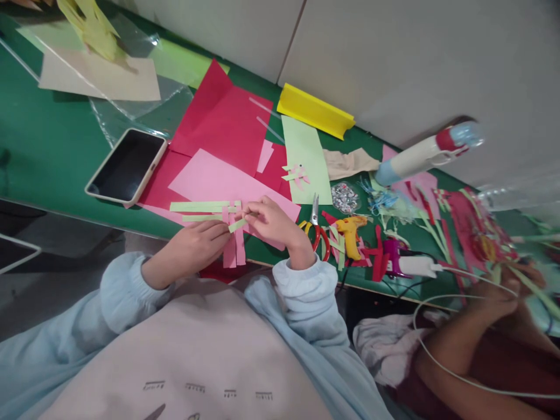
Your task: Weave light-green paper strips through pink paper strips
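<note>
Pink and light green paper strips [196, 207] cross each other in a small weave near the table's front edge. My left hand [196, 242] is closed, its fingertips pinching the green strips at the weave's lower left. The fingers of my right hand [266, 221] pinch the end of a short green strip [237, 226] at the weave's right side. Two pink strip ends [235, 251] hang down between the hands. Beneath and behind lies a pink paper sheet [227, 181]. A finished-looking woven paper fish [297, 175] rests on a light green sheet [312, 146].
A phone [126, 166] lies left of red paper [231, 119]. Right of my hand are scissors [315, 224], a yellow glue gun [351, 233] and a bag of googly eyes [345, 197]. A bottle [420, 154] leans by the wall. A co-worker's hands [503, 286] hold strips at far right.
</note>
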### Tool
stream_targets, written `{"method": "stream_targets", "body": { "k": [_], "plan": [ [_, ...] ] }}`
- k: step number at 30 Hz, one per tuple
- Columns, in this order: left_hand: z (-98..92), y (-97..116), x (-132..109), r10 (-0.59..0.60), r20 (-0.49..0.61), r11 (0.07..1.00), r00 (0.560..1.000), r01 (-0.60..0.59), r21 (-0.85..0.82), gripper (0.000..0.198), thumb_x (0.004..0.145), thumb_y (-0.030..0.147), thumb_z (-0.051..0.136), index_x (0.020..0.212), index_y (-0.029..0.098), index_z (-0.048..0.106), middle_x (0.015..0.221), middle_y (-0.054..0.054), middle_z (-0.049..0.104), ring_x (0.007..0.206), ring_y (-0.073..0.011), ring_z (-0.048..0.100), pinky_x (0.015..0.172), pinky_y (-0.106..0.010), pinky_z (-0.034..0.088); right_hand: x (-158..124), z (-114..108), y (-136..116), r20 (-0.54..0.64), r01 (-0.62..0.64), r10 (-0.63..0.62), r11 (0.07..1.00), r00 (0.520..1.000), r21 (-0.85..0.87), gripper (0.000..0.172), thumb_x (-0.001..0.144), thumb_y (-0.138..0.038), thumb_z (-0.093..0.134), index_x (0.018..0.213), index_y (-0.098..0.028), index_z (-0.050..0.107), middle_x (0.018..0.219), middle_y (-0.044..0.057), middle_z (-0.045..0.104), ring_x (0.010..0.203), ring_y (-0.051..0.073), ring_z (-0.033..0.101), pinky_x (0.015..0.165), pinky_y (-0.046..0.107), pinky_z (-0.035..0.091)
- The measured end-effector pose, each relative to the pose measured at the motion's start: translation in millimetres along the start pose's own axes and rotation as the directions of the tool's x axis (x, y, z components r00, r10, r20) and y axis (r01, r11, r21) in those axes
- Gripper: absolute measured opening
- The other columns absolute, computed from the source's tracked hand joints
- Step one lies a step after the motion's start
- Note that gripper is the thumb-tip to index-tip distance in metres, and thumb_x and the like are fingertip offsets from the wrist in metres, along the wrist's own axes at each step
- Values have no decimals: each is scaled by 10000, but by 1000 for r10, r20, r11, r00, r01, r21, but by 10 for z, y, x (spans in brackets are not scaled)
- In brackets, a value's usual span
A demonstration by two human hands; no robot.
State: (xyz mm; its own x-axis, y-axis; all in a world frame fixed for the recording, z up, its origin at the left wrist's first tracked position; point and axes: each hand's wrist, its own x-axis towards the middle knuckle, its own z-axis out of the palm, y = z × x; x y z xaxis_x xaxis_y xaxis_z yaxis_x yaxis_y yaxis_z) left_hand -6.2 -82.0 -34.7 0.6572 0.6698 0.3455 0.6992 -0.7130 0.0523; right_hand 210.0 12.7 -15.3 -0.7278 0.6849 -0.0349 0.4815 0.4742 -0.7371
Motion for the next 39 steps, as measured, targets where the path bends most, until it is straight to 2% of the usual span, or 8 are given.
{"method": "stream_targets", "body": {
  "k": [6,13,18,21,26,30,35,39],
  "plan": [
    [6,4,-18,-3,0,1000,1000,3,-16,225,965,143,490,1062,125,693,1092,-133,713,1035,-258,671,919,-414,573,-12,-19,27,-4,-14,14,1000,1000,25,166,950,-196,490,903,-221,647,994,28,747,921,227,482,874,352,409],
    [8,5,-18,-24,-2,997,1000,24,-75,221,949,133,511,1060,138,701,1093,-131,719,1041,-261,677,934,-422,569,-30,-48,17,-25,-14,14,1000,1000,-1,195,950,-216,492,915,-217,685,849,33,685,882,226,487,831,350,406],
    [-41,43,-19,-24,-38,999,999,23,-36,198,939,135,526,1054,130,688,1094,-134,708,1036,-265,667,935,-418,565,-22,-30,31,-16,-26,26,1000,1000,-3,196,949,-226,496,916,-221,689,869,40,680,903,229,493,830,354,405],
    [-89,115,-21,-50,-38,998,998,49,-42,147,935,154,541,988,125,675,1007,-117,708,954,-255,661,895,-416,572,-19,-22,45,-15,-31,31,1000,999,-6,193,955,-232,490,897,-222,674,849,37,675,894,229,494,837,355,404],
    [-103,255,-29,-114,-11,980,993,111,-163,72,911,192,574,909,160,639,930,-87,684,904,-229,631,837,-382,569,-21,-28,45,-19,-19,19,1000,1000,-8,173,952,-215,489,852,-224,630,834,31,686,889,229,492,842,354,400],
    [-78,313,-25,-90,15,983,996,91,-159,156,904,297,626,924,142,628,930,-106,678,891,-248,620,796,-396,568,-15,-32,43,-20,-17,17,1000,1000,-14,178,952,-217,484,854,-219,633,831,34,684,888,230,493,841,356,400],
    [-78,323,-9,-85,24,990,996,87,-111,77,904,210,584,908,145,625,918,-102,678,873,-242,627,765,-379,561,-8,-28,48,-28,-8,7,1000,1000,-14,158,939,-212,496,832,-220,611,834,33,677,889,229,499,828,353,405],
    [-93,314,1,-102,26,986,994,104,-131,96,915,193,546,878,158,627,880,-80,674,842,-219,624,746,-357,553,-12,-26,51,-22,-2,1,1000,1000,-23,174,941,-199,491,831,-224,624,831,32,689,875,229,488,810,352,401]
  ]
}}
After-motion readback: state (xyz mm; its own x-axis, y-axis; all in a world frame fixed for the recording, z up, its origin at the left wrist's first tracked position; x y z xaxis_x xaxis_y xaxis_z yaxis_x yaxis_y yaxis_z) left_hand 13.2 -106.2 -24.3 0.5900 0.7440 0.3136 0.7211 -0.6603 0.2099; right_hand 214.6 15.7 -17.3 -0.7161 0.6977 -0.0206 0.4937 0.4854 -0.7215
